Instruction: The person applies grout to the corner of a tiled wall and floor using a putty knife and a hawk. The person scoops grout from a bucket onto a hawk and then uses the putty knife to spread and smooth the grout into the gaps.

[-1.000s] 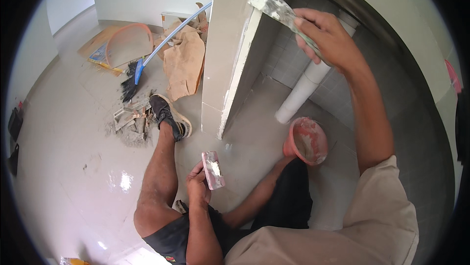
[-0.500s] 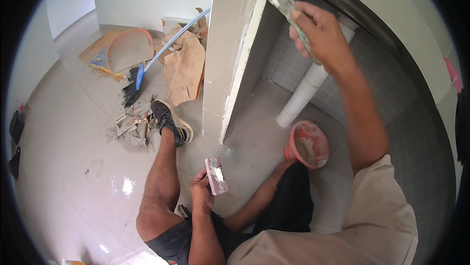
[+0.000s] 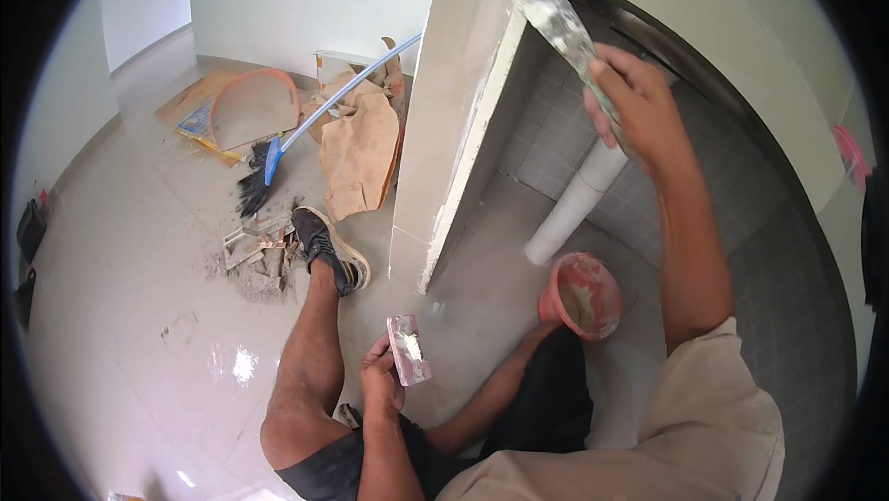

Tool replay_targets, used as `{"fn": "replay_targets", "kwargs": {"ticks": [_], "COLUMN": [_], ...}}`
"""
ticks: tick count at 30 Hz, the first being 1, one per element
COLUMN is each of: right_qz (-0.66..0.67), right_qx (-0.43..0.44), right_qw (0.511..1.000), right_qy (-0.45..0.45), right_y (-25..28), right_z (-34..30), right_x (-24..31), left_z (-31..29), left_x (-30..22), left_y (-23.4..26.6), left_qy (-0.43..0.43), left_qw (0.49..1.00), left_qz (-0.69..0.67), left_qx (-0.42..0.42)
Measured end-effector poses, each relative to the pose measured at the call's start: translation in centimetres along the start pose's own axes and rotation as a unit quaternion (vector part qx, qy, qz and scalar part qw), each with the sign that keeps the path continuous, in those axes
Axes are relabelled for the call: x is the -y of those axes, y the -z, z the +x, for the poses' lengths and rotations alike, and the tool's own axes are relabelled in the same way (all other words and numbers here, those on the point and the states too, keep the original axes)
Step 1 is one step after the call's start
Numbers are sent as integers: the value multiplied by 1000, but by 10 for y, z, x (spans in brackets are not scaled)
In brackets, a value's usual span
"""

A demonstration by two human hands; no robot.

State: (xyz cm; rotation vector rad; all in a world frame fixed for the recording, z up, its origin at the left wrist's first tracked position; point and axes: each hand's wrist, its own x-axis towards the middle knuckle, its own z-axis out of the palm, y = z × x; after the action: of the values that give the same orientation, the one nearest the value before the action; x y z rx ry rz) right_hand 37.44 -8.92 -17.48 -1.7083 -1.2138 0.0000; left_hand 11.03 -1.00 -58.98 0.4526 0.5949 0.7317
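Observation:
My right hand (image 3: 633, 98) is raised and closed round the handle of a putty knife (image 3: 561, 27). Its wide blade, smeared with pale filler, points up and left at the white-coated edge (image 3: 482, 126) of the tiled wall end. Whether the blade touches that edge I cannot tell. Low in front of me, my left hand (image 3: 380, 376) grips a small flat pink plate (image 3: 408, 350) with a dab of white filler on its face. A red bucket (image 3: 581, 295), its inside crusted with pale residue, stands on the floor beside my right leg.
A white pipe (image 3: 579, 200) rises inside the grey-tiled recess on the right. Left of the wall end lie torn brown paper (image 3: 361, 154), a blue-handled broom (image 3: 273, 160), an orange-rimmed item (image 3: 255, 107) and a heap of rubble (image 3: 259, 256) near my left shoe (image 3: 329, 249).
The putty knife and my right hand have come a little lower and to the right in view. The whole scene has shifted slightly downward too. Both hands keep their grip.

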Motion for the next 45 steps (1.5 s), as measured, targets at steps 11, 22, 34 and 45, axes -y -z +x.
{"fn": "replay_targets", "kwargs": {"ticks": [11, 22, 34, 45], "right_qz": [-27, 37, -93, -140], "right_qx": [11, 12, 278, 318], "right_qw": [1000, 998, 956, 938], "right_qy": [-6, -53, 4, -24], "right_y": [9, -17, -80, -61], "right_z": [9, -13, -247, -268], "right_x": [3, -32, -122, -133], "left_z": [5, 3, -13, -21], "left_x": [6, 5, 13, 25], "left_y": [6, 13, -6, -44], "left_qy": [4, 5, -17, -112], "left_qw": [1000, 1000, 994, 975], "left_qz": [12, 8, -83, 143], "left_qx": [4, -11, 62, 127]}}
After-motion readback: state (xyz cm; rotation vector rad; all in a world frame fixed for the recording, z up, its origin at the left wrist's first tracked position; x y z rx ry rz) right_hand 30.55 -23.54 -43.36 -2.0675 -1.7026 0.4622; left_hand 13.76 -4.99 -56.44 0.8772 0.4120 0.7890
